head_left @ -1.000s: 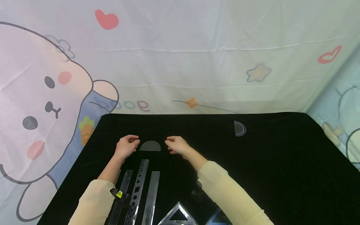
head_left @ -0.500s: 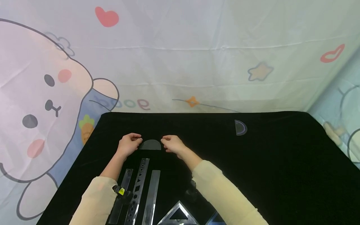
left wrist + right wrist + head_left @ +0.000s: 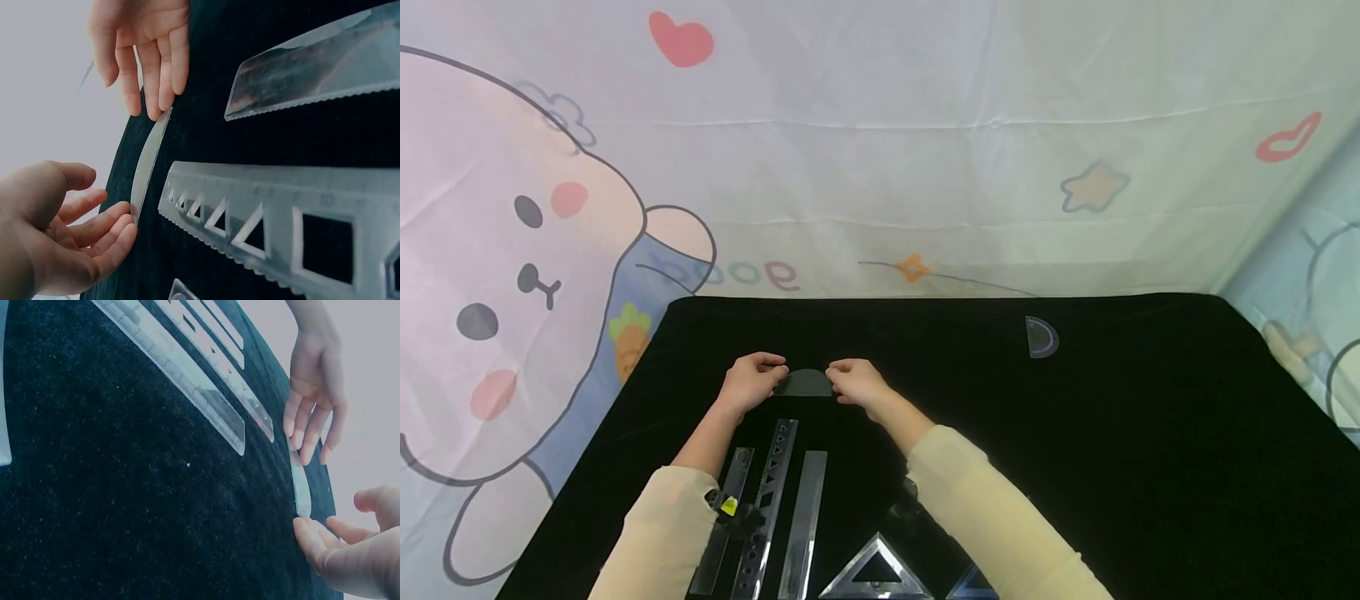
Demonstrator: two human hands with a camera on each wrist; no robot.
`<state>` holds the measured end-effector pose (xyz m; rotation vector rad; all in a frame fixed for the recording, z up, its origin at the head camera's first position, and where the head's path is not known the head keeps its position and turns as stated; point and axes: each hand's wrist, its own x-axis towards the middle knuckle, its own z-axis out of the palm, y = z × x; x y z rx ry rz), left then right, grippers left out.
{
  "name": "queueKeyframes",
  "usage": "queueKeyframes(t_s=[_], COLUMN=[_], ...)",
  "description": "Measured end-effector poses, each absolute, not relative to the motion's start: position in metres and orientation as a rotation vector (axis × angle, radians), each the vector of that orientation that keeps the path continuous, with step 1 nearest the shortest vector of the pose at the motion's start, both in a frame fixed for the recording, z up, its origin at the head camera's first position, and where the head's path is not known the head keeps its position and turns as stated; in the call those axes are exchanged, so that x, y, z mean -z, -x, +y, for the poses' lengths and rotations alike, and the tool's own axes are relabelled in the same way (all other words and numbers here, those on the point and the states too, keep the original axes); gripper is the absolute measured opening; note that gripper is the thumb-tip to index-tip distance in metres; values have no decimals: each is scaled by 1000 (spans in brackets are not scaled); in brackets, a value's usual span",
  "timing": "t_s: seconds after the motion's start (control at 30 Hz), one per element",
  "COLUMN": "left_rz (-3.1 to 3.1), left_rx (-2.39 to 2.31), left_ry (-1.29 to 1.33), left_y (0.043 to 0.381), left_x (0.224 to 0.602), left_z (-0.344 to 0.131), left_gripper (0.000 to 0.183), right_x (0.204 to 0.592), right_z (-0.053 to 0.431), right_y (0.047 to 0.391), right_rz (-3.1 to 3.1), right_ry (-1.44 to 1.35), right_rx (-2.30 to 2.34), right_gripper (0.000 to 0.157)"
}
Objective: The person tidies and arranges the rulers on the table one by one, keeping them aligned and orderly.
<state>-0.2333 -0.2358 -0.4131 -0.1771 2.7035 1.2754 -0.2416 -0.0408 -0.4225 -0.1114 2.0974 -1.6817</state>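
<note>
A clear half-round protractor (image 3: pixel 805 384) lies flat on the black cloth, its straight edge toward me. My left hand (image 3: pixel 752 382) is at its left end; in the left wrist view the fingertips (image 3: pixel 128 215) touch that end, with the thumb standing apart. At the other end is my right hand (image 3: pixel 859 385), loosely bent, its fingertips (image 3: pixel 303 526) against the protractor's tip in the right wrist view. Neither thumb presses on it. Nearer to me lie a stencil ruler (image 3: pixel 767 500) with cut-out shapes and a plain clear ruler (image 3: pixel 805 521).
Another ruler (image 3: pixel 737 475) lies partly behind the left sleeve. A clear set square (image 3: pixel 877 575) and a bluish one (image 3: pixel 973 583) are at the front edge of view. A smaller protractor (image 3: pixel 1042 337) lies at the back right. A printed curtain (image 3: pixel 925 167) hangs behind the black-covered table (image 3: pixel 1150 433).
Both hands have moved inward from either side, and the fingers now meet the ends of the protractor. The protractor and rulers stay in place on the cloth.
</note>
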Motion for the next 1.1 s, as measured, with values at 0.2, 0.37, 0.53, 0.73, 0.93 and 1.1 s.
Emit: queueKeyframes(t_s=[0.2,0.37,0.53,0.73,0.93,1.1], left_rz=[2688,2646,2608,2567,2561,2545], left_rx=[-1286,-1330,-1369,-1412,-1425,-1434], left_ry=[223,244,281,298,298,296], left_y=[235,235,235,236,236,237], left_x=[413,412,414,414,413,413], left_z=[-233,-230,-229,-229,-229,-227], left_gripper=[36,37,36,36,36,37], right_x=[425,427,428,427,429,431], right_z=[-42,-42,-42,-42,-42,-40], right_y=[244,245,244,242,242,242], right_rz=[2050,2000,1983,1992,2023,2038], right_ry=[101,65,35,18,8,-1], right_rx=[1714,1755,1788,1820,1831,1830], right_gripper=[38,38,38,37,36,35])
